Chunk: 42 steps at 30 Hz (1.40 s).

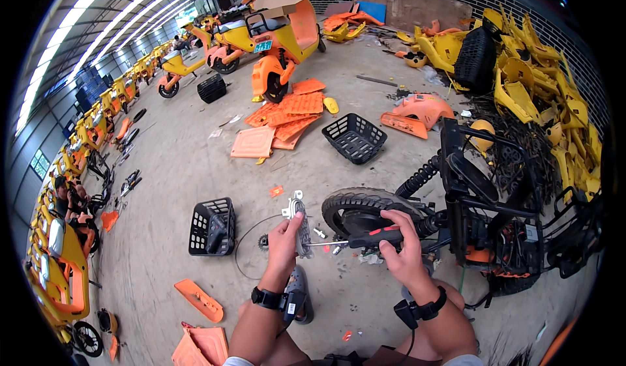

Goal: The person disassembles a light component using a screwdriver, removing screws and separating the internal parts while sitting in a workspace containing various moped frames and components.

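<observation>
My left hand (pixel 283 243) is closed round a silvery, plate-like metal part (pixel 303 230) with mounting ears at its top, held upright above the floor. In my right hand (pixel 405 252) is a screwdriver (pixel 373 239) with a black and red handle, pointing left. Its shaft reaches the lower part of the metal piece; whether the tip sits in a screw is too small to tell. Just beyond the screwdriver lies a black tyred wheel (pixel 345 204), joined to a stripped scooter frame (pixel 499 206) at my right.
A black basket (pixel 195 230) holding a dark tool stands left of my hands, beside a thin cable (pixel 238 255). Another black basket (pixel 355 138) lies farther off, near orange panels (pixel 254 142). Yellow body panels (pixel 515 92) are heaped at right. Scooters (pixel 287 37) stand beyond.
</observation>
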{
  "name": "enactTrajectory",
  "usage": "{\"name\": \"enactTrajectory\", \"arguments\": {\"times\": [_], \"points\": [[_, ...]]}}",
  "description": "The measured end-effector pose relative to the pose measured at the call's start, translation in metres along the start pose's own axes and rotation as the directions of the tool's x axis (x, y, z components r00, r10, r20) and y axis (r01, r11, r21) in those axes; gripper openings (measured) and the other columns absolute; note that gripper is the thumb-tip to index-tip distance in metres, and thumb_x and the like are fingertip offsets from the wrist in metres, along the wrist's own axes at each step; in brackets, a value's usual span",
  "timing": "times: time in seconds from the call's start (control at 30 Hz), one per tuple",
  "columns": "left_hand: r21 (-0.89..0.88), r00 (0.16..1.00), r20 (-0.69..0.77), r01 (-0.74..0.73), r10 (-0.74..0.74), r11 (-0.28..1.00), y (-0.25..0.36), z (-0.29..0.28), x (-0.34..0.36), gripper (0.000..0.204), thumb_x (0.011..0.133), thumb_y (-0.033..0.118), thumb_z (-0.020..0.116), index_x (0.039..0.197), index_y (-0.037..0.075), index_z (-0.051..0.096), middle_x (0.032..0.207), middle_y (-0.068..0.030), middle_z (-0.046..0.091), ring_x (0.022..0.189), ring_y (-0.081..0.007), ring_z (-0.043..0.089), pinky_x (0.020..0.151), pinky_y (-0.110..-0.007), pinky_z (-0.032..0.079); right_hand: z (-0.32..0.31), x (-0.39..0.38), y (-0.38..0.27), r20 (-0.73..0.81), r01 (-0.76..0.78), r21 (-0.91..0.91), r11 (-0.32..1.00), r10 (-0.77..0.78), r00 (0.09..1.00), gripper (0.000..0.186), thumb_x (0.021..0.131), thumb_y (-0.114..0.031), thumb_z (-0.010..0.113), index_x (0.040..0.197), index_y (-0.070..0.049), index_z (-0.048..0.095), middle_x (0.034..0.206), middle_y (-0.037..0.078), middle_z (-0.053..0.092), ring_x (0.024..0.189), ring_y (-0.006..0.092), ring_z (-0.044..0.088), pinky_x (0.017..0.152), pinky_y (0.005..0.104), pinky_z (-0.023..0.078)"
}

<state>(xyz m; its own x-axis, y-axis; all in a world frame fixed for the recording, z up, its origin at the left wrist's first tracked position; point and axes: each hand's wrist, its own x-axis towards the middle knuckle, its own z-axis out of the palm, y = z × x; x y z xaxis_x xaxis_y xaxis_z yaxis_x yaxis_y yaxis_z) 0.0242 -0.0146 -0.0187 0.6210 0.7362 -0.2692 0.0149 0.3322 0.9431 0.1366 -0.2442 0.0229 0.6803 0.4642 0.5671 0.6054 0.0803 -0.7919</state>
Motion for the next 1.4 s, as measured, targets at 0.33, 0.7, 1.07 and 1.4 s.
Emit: {"name": "enactTrajectory", "arguments": {"times": [0.33,0.7,1.07,1.4], "points": [[-0.086,1.000,-0.006,-0.005,0.005,0.996,0.011,-0.013,-0.004,0.029,0.096,0.032,0.066,0.083,0.006,0.062,0.065,0.0061,0.051,0.049,-0.0029,0.043,0.041,-0.023,0.030,0.019,-0.007,0.009,0.013,-0.117,0.191,0.975,0.117,0.993,0.040,0.089,-0.004,0.063,0.128,0.000,0.056,0.113,0.014,0.061,0.108,0.0216,0.058,0.091,0.0334,0.048],[-0.103,1.000,-0.011,-0.006,0.005,0.995,0.011,-0.015,-0.005,0.030,0.096,0.032,0.065,0.086,0.004,0.063,0.066,0.0047,0.053,0.050,-0.0040,0.046,0.042,-0.023,0.034,0.018,-0.004,0.006,0.076,-0.098,0.119,0.988,0.090,0.993,0.057,0.081,-0.006,0.063,0.136,0.000,0.050,0.134,0.020,0.049,0.122,0.0328,0.051,0.108,0.0407,0.038],[-0.054,0.999,0.033,0.030,-0.029,0.998,-0.001,-0.011,0.002,0.029,0.097,0.030,0.064,0.100,0.001,0.066,0.078,0.0006,0.061,0.061,-0.0084,0.057,0.053,-0.025,0.046,0.001,-0.003,0.004,0.099,0.033,0.064,0.997,-0.039,0.994,0.058,0.074,-0.001,0.054,0.132,0.003,0.050,0.131,0.021,0.050,0.124,0.0319,0.049,0.109,0.0395,0.036],[-0.011,1.000,-0.001,0.009,-0.009,1.000,0.000,-0.002,0.000,0.028,0.096,0.030,0.066,0.089,0.003,0.064,0.072,0.0021,0.057,0.055,-0.0068,0.051,0.048,-0.025,0.039,0.000,-0.005,0.004,0.093,-0.311,0.264,0.913,0.297,0.950,0.046,0.090,-0.013,0.066,0.132,-0.001,0.052,0.097,0.012,0.067,0.084,0.0160,0.066,0.077,0.0294,0.052]]}}
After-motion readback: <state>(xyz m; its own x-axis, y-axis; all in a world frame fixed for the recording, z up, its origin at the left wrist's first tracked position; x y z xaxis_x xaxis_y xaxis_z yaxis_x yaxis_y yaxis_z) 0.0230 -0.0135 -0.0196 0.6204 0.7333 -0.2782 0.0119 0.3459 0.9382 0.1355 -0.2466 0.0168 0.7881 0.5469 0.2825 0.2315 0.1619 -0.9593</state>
